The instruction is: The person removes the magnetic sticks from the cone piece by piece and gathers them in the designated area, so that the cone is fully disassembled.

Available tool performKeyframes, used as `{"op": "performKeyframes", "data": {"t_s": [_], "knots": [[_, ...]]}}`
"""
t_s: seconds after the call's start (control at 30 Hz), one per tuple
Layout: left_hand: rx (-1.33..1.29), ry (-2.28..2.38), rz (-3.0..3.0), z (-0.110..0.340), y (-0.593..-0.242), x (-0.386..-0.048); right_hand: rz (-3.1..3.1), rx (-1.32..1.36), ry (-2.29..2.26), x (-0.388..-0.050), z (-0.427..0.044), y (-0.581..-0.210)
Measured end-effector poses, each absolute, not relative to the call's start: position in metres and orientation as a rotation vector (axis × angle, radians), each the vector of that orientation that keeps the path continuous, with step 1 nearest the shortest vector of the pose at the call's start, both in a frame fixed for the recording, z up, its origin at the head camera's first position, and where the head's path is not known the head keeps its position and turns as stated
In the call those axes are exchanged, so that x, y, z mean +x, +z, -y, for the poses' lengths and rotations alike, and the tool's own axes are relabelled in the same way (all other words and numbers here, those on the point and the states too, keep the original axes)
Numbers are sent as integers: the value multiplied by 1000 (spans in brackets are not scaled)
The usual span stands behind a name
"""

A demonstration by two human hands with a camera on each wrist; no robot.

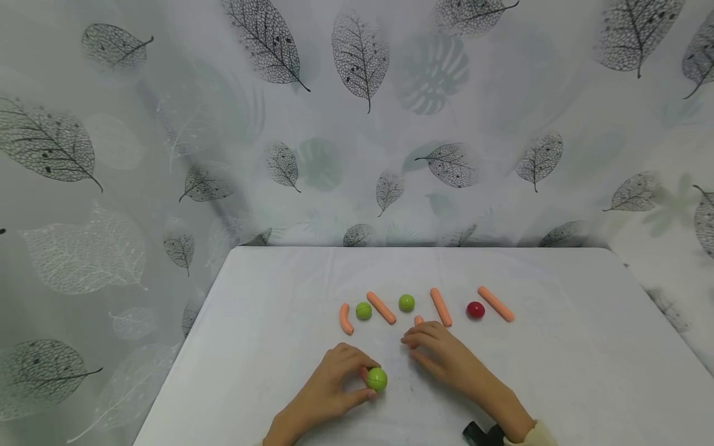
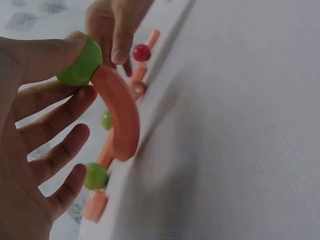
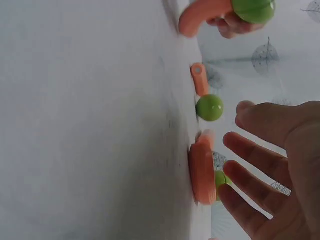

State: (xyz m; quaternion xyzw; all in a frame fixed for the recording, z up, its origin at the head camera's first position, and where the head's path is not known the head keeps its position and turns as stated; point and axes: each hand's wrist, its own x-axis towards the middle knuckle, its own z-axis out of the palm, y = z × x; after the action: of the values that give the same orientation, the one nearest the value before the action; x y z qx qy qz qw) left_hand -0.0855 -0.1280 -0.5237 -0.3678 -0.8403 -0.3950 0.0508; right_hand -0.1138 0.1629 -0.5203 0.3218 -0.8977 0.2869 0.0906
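Note:
My left hand point(image 1: 334, 387) pinches a green ball point(image 2: 82, 62) between thumb and forefinger, its other fingers spread. A curved orange piece point(image 2: 121, 117) adjoins the ball and hangs from it in the left wrist view, its lower end by the tabletop. My right hand point(image 1: 452, 362) is to the right, its fingers loosely bent, with nothing seen in its grip. Just beyond its fingertips lies another orange piece point(image 3: 202, 172), mostly hidden by the hand in the head view point(image 1: 418, 319).
On the white table point(image 1: 268, 310), a loose row runs beyond the hands: a small curved orange piece point(image 1: 346, 319), two green balls point(image 1: 364, 311) point(image 1: 406, 303), a red ball point(image 1: 475, 310) and straight orange sticks point(image 1: 440, 307). A leaf-patterned curtain point(image 1: 357, 155) stands behind.

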Motion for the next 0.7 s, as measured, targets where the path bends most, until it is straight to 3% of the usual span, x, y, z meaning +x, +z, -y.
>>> {"op": "performKeyframes", "data": {"t_s": [0.7], "knots": [[-1221, -2318, 2187, 115, -499, -78, 2549, 1171, 1587, -73, -156, -518]]}}
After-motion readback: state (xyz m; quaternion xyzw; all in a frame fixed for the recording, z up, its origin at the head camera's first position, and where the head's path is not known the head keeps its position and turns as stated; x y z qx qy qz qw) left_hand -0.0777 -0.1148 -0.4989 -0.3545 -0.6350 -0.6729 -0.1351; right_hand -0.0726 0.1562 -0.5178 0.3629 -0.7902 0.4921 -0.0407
